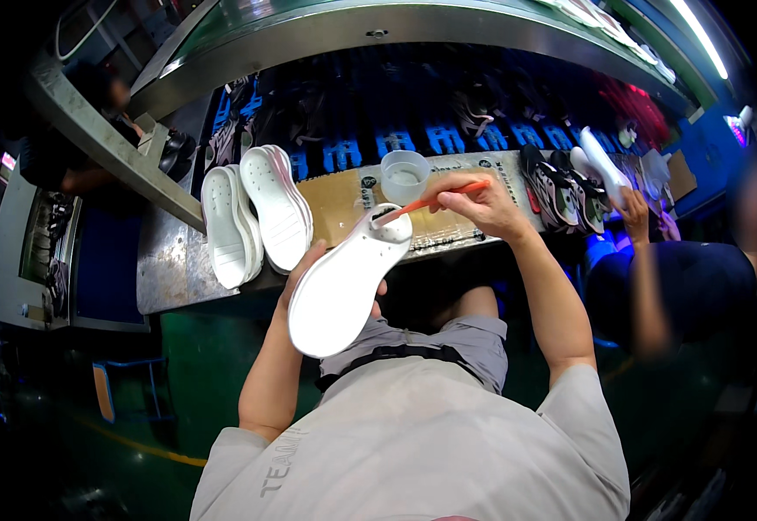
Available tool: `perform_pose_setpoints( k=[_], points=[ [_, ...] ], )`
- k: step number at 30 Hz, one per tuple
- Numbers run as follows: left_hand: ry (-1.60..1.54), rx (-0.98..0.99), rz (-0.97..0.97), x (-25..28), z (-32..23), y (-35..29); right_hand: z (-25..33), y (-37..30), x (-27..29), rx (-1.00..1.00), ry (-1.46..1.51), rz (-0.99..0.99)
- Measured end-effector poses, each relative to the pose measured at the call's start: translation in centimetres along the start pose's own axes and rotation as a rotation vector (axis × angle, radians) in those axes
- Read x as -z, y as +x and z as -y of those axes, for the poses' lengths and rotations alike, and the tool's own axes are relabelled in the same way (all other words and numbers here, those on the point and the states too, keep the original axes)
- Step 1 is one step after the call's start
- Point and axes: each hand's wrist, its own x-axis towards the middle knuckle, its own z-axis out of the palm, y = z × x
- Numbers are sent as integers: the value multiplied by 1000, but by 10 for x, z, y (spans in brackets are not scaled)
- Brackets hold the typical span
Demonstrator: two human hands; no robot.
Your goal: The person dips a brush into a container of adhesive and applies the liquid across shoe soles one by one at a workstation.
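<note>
A white shoe sole [337, 300] lies across my left hand [304, 267], which grips it from beneath; my thumb shows at one edge and fingertips at the other. Between the fingers of my right hand [487, 207] is a brush with an orange handle [444, 194]. Its dark tip touches the sole's far end, inside the rim, near several small holes. Just beyond that end stands a translucent plastic bowl [404, 180] with some pale content. To the left, two stacks of white soles [227, 227] [274, 207] rest on the bench, leaning toward me.
Brown cardboard [326, 207] covers part of the metal bench [170, 269]. Dark shoes [552, 191] stand at the right, where a co-worker's hand [632, 213] holds another white sole [602, 163]. A metal post [109, 139] slants across the left; a rail [378, 35] spans overhead.
</note>
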Motion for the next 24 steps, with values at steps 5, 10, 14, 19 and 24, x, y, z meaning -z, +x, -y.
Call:
perform_pose_setpoints(
  k=[5,10,14,19,24],
  points=[
    [-9,107,-37,-7,2,2,-17,-2,6,-69,31,-69],
    [250,-87,-75,-14,-7,12,-14,-9,-7,-110,-19,-231],
    [674,-302,-100,-12,-21,23,-2,-21,-31,-83,80,-183],
    [845,-530,-178,-13,-42,30,20,-41,-40,-46,-67,-93],
    [984,-737,-247,-26,-55,30,32,-60,-47,-66,-54,-116]
  ],
)
